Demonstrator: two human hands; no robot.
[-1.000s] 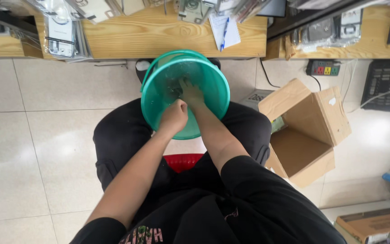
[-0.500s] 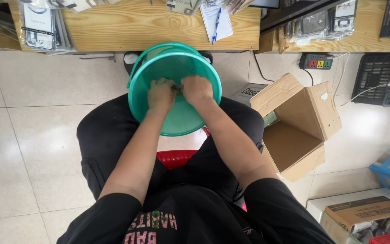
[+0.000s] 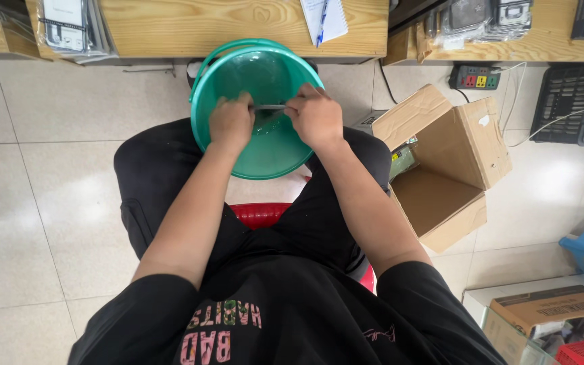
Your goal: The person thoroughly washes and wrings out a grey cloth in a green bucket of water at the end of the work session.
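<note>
head | both hands point(image 3: 273, 120) grasping thin strip point(image 3: 270, 107) over green basin point(image 3: 265, 152) | tiled floor point(image 3: 42, 176)

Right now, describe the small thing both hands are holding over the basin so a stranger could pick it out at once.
Start at the round green basin on the seated person's lap, in front of the wooden shelf. Over its middle, the left hand and right hand pinch the ends of a thin grey strip. It is the only slim, straight, pale thing spanning the gap between the hands.
</note>
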